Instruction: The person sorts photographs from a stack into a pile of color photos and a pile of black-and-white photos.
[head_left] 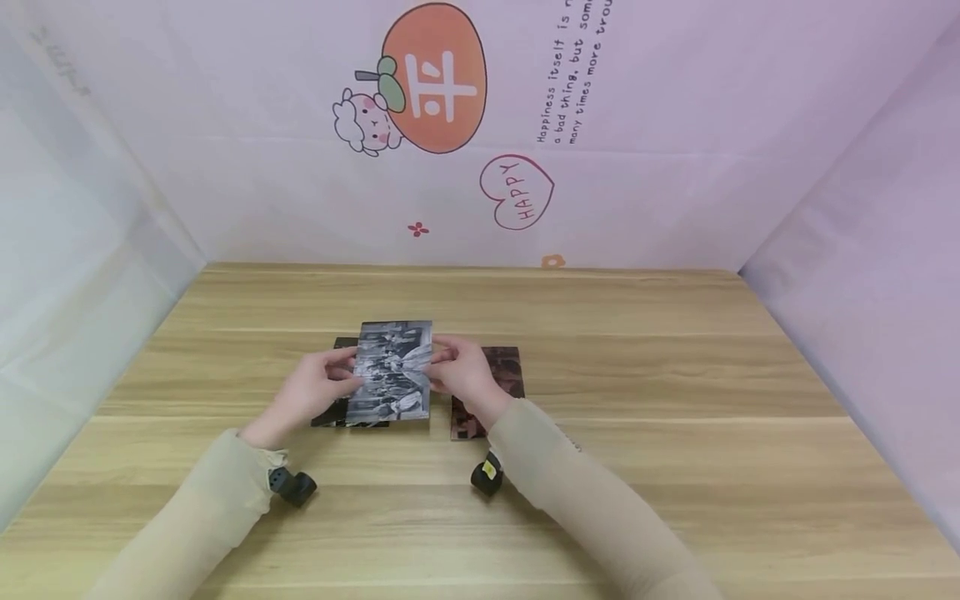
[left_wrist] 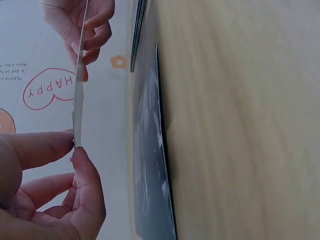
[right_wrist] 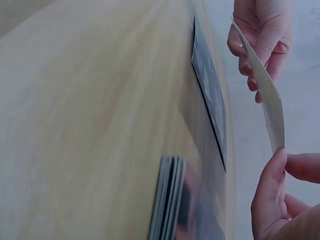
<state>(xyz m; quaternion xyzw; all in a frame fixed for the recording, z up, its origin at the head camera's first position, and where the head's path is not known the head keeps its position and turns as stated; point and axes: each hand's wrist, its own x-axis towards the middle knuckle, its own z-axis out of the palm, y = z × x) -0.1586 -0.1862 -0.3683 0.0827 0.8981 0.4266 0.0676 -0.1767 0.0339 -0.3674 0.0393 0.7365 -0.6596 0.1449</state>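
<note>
While both hands are pinching opposite edges, left hand and right hand are lifting the photo clear; another print is lying flat on the table.

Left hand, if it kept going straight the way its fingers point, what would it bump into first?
Probably the right hand. The left hand points rightward along the black-and-white photo that both hands pinch above the table, and the right hand holds its opposite edge. Depth is unclear, so it might pass just beside it.

- A wooden table is standing inside pink walls.
- A peach cartoon and a "HAPPY" heart are decorating the back wall.
</note>
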